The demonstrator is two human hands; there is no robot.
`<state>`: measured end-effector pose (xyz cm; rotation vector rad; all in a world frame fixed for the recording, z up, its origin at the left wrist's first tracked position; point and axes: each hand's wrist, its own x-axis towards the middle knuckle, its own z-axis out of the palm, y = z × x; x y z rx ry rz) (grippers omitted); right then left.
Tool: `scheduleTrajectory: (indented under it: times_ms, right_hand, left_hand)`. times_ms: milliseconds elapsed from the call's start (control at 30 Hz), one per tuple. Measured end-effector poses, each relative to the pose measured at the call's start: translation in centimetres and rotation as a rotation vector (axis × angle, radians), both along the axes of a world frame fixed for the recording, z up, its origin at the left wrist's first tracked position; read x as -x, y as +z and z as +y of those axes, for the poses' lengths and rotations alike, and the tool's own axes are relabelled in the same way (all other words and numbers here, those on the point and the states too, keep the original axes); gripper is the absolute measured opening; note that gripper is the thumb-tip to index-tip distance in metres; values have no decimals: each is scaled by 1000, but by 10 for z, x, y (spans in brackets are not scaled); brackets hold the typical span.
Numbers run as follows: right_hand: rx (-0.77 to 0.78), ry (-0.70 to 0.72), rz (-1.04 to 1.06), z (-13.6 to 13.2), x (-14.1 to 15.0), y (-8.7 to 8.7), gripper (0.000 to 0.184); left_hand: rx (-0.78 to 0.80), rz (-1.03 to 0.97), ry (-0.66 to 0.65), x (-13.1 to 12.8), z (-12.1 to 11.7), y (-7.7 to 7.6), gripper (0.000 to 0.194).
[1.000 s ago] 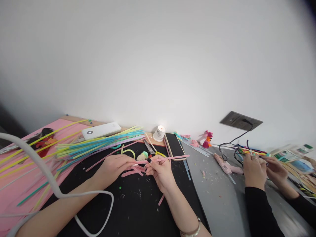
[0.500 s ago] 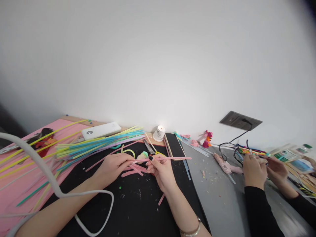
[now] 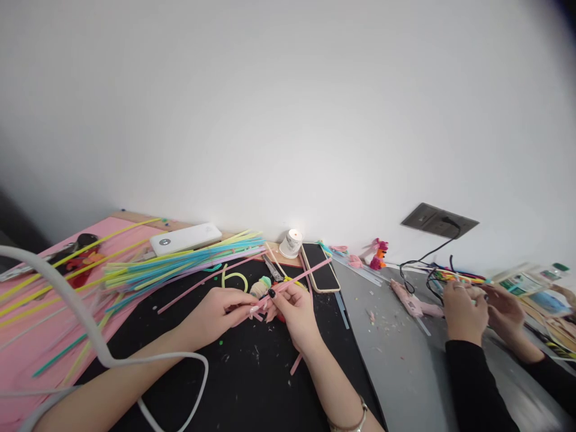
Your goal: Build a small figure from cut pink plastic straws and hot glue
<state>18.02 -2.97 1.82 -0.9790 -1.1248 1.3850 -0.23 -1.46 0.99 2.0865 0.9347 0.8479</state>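
Over the black mat [image 3: 243, 384], both my hands are closed on pink pipe cleaners [image 3: 310, 271]. My left hand [image 3: 225, 309] pinches them at their lower left end. The fingers of my right hand [image 3: 294, 312] grip them a little further along, and one long stem sticks out up and to the right. Just behind my fingers lies a small cream and green piece [image 3: 262, 285], partly hidden. Scissors [image 3: 272, 269] and a curved yellow pipe cleaner [image 3: 236, 276] are close by on the mat. Something red under my right hand is mostly covered.
A bundle of coloured pipe cleaners [image 3: 180, 262] and a white power bank [image 3: 185, 238] are at left. A white cable [image 3: 96, 327] crosses my left forearm. Behind stand a paper cup [image 3: 291, 243] and a phone [image 3: 321, 270]. At right are a pink glue gun [image 3: 411, 301] and a co-worker's hands [image 3: 465, 312].
The long pink stem has swung from level to slanting up to the right. My left hand has moved right, closer to my right hand, and the loose pink ends below are gathered in.
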Motion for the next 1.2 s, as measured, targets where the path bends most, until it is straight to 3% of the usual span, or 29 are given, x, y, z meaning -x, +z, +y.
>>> scheduleTrajectory:
  times_ms: [167,267,333,400,533,667,900,1067,1200]
  right_hand:
    - [-8,-1,-72,0,0,0,22]
    - [-72,-137,-187,4,-10,2,20]
    - [-130,-285,-369,7,-21,4,19]
    - [-189,-384,-680,9,-31,5,16]
    - [-227,-267,-1175,9,-40,1,26]
    - [-154,-175,-1385,7,-34,-4,43]
    - [57,-206,-1446,9,-34,-2,20]
    - [-73,-327,-1354,8,-37,4,18]
    - [-150,-337,-1233,10,-36,5,22]
  left_hand:
    - [245,-112,-41,-5,-3,0,21]
    - [296,-152,-2,-6,-2,3,21]
    - [299,-168,65,-5,0,5,21]
    - [324,-192,119,-4,1,6,22]
    - [424,-276,162,-4,2,5,22]
    - [445,-337,182,-5,4,0,19]
    - [431,-442,211,0,10,-9,16]
    - [326,-404,290,3,14,-12,19]
    - [307,-415,336,4,15,-9,20]
